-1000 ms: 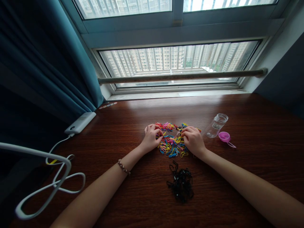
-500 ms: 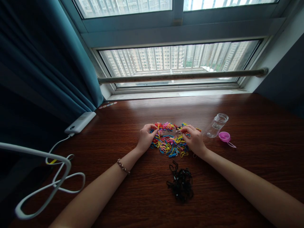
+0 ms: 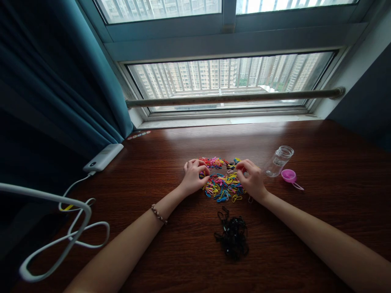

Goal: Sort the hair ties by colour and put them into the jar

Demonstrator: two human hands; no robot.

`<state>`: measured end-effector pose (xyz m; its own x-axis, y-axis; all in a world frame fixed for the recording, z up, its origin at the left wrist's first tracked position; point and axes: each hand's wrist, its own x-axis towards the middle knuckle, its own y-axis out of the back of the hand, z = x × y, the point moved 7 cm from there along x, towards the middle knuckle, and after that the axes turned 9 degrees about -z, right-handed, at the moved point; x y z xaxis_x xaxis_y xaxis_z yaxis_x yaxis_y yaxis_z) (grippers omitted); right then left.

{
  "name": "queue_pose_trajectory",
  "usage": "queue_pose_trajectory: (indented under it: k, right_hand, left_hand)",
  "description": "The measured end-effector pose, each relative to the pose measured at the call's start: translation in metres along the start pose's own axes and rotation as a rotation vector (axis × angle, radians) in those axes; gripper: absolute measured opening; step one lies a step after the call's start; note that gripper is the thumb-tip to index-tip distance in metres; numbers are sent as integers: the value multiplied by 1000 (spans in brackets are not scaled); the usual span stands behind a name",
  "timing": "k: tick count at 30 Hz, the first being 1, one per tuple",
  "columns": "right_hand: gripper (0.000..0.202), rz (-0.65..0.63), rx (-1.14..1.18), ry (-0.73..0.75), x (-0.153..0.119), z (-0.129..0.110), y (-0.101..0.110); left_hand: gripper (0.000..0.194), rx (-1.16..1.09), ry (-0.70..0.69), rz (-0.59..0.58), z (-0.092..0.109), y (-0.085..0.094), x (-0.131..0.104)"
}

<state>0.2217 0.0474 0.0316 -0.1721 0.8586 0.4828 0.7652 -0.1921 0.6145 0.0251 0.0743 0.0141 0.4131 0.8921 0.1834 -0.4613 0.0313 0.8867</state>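
A spread of small colourful bands (image 3: pixel 224 186) lies on the brown table between my two hands. At its left edge, my left hand (image 3: pixel 194 176) rests with curved fingers, thumb and fingertips apart over the bands. On the right side my right hand (image 3: pixel 251 179) has its thumb and fingertips close together in a pinch; anything between them is too small to name. A tangled heap of black bands (image 3: pixel 233 236) sits nearer to me, touched by neither hand.
A clear open jar (image 3: pixel 276 162) and a pink lid (image 3: pixel 288 176) with a loop are right of my right hand. On the left are a white power bank (image 3: pixel 104 157), a looped white cable (image 3: pixel 91 211) and a blue curtain (image 3: pixel 100 93). A window is behind the table (image 3: pixel 171 148).
My left hand has shifted slightly right and its thumb and fingers have spread. My right hand has moved slightly right, away from the middle of the bands.
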Motion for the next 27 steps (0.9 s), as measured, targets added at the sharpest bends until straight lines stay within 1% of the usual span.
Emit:
queue_pose_trajectory:
  k: [3, 6, 9, 14, 18, 21, 27]
  right_hand:
    - [12, -44, -40, -30, 0, 6, -6]
    - [13, -107, -90, -36, 1, 12, -14]
    - [14, -138, -147, -29, 1, 14, -19]
    - [18, -116, -218, -28, 1, 15, -18]
    - [23, -142, -187, 11, 1, 16, -22]
    - [25, -159, -173, 46, 0, 16, -25]
    - [27, -161, -161, 69, 0, 18, -28]
  left_hand:
    - [4, -13, -18, -16, -1, -2, 1]
    - [4, -45, -36, 1, 0, 0, 0]
    - [5, -90, -50, 58, 0, 5, 0]
    - [8, -233, -75, 168, -5, 14, 0]
    - [13, -375, -21, 229, -17, 13, -1]
    - [16, -452, 32, 252, -25, 11, -1]
    - [17, -483, 36, 240, -24, 9, -2]
